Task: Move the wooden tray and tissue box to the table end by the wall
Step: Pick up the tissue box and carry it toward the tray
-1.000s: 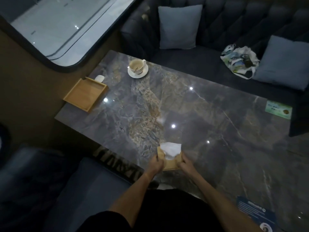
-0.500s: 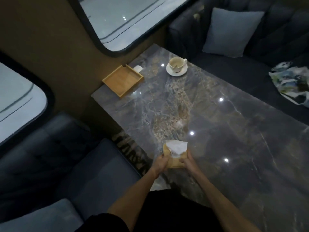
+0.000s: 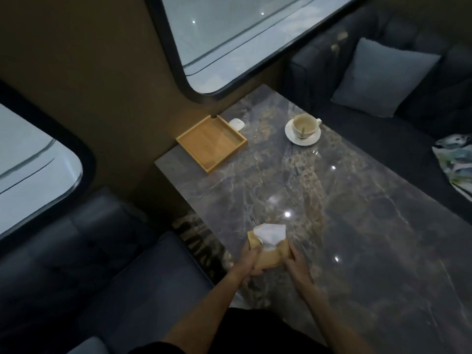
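A small wooden tissue box [image 3: 270, 256] with a white tissue sticking out of its top sits near the front edge of the marble table [image 3: 357, 213]. My left hand [image 3: 249, 263] grips its left side and my right hand [image 3: 296, 264] grips its right side. An empty square wooden tray [image 3: 211, 143] lies at the far left end of the table, against the wall under the window.
A white cup on a saucer [image 3: 303, 129] stands to the right of the tray. A small white object [image 3: 236, 124] lies beside the tray's far corner. Dark sofas flank the table, with a grey cushion [image 3: 383, 77] and a patterned bag [image 3: 456, 162].
The camera has swung left toward the wall. Both hands keep hold of the tissue box and have carried it a little to the left along the front edge.
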Demonstrator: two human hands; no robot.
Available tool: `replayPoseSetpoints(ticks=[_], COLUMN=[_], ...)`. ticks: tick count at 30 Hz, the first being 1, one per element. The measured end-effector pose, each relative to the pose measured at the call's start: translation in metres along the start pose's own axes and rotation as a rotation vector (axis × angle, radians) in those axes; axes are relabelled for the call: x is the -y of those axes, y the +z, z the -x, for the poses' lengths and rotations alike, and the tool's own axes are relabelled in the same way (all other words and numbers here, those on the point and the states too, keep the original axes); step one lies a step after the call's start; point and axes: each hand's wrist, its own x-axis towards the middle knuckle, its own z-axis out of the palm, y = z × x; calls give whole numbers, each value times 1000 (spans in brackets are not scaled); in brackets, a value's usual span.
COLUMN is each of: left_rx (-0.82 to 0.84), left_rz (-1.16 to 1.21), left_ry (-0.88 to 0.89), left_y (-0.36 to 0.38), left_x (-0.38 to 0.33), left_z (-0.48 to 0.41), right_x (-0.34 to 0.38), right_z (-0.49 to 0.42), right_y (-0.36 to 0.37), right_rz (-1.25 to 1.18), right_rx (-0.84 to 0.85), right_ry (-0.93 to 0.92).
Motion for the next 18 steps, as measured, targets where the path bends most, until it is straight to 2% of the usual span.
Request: replayPoseSetpoints(ticks=[3,7,9,12,18], left_rx=[-15,-50,-90,-152,-179], left_rz=[37,94,124,240,443], left_ry=[-13,-10,-2,111,101], left_y=[-40,-105,-130,-165,-231], left_x=[-13,-7,-39,-77,-120], left_z=[-22,-79,-51,-22,-27], right_x=[35,84,108,152,204], right_z=[-25,-46,-59,-74,-120], right_y=[31,81,110,146,214], right_rz=[49,40,54,76,156], right_rx=[107,156,198,301,423], right_ry=[23,-27,-55,-79,-17])
